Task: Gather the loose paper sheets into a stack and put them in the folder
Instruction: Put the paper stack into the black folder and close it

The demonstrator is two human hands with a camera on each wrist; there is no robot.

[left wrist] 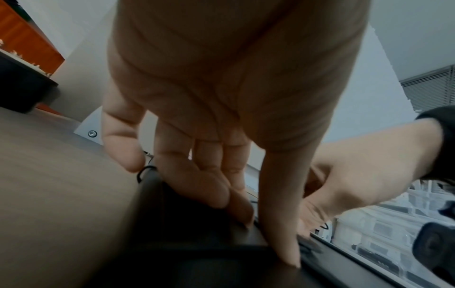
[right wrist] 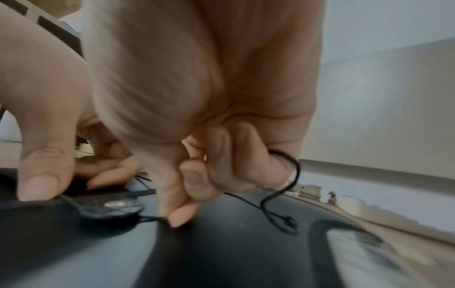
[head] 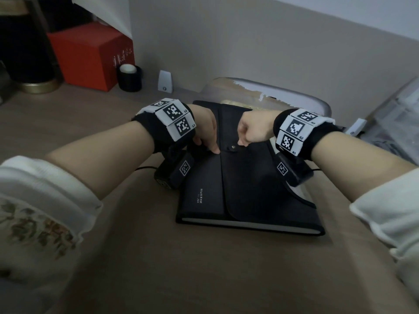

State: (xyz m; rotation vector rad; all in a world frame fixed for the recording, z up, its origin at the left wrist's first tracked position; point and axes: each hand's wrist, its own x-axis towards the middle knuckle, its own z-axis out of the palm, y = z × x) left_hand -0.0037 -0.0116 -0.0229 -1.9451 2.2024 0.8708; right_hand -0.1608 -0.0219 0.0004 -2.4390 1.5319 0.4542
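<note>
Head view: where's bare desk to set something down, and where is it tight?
Free: the brown desk between the black folder and the near edge, and the strip left of it, this side of the red box and black tape roll. Crowded: over the folder, where the left hand presses and the right hand pinches the cord; clutter at right.

Bare table (head: 140,257) lay open before and left of the folder (head: 247,191). Behind it a worn chair back (head: 272,91) crowded close; to its right, clear plastic clutter (head: 396,118) blocked passage.
</note>
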